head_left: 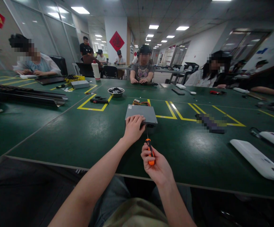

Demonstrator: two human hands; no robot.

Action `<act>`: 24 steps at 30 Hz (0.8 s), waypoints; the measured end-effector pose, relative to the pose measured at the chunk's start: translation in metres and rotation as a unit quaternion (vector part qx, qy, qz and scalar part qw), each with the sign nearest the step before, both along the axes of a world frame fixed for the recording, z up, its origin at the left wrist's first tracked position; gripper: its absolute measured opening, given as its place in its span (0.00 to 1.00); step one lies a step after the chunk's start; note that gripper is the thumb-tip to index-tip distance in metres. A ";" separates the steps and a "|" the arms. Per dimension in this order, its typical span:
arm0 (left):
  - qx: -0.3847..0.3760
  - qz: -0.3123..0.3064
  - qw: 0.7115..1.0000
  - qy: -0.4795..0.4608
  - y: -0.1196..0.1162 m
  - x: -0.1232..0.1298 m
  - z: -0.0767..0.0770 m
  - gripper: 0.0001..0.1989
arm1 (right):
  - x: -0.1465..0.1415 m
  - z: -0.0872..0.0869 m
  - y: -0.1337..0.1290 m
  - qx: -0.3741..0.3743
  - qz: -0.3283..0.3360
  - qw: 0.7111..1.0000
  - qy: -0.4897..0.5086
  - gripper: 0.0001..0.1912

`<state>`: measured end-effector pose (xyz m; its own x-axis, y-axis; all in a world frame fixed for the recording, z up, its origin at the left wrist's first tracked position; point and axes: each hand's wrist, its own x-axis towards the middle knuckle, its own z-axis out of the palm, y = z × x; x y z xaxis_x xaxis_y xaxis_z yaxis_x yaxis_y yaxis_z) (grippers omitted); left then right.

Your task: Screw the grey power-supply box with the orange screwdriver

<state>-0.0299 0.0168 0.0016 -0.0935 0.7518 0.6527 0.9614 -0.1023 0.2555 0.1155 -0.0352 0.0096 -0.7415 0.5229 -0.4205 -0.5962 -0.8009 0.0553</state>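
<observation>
A grey metal computer power supply [141, 112] lies on the green table in front of me, a bundle of coloured wires [140, 103] coming out at its far side. My left hand [134, 127] grips its near left edge, fingers over the top and thumb at the front. An orange and black screwdriver [150, 151] is wrapped in the fingers of my right hand [157, 164], held below the unit. Its thin shaft points up to the near face of the power supply; whether the tip sits in a screw is too small to see.
Beyond the unit stand a metal bowl [116, 91] with small dark parts and a black tool [99, 101]. Long metal rails [25, 93] lie at the left, a white device [259, 159] at the right. Yellow tape marks the green table [56, 138]. Several people sit around it.
</observation>
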 end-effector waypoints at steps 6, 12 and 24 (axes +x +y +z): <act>0.000 -0.002 1.000 0.003 0.000 0.000 0.000 0.11 | -0.004 0.002 -0.001 0.072 -0.013 0.996 -0.051 0.10; 0.000 -0.003 1.000 0.000 0.000 -0.001 -0.001 0.13 | 0.002 0.001 0.001 0.044 -0.035 0.998 -0.025 0.07; -0.010 0.001 1.000 0.002 -0.001 0.000 0.001 0.11 | 0.000 -0.001 0.001 0.062 -0.024 0.996 -0.064 0.08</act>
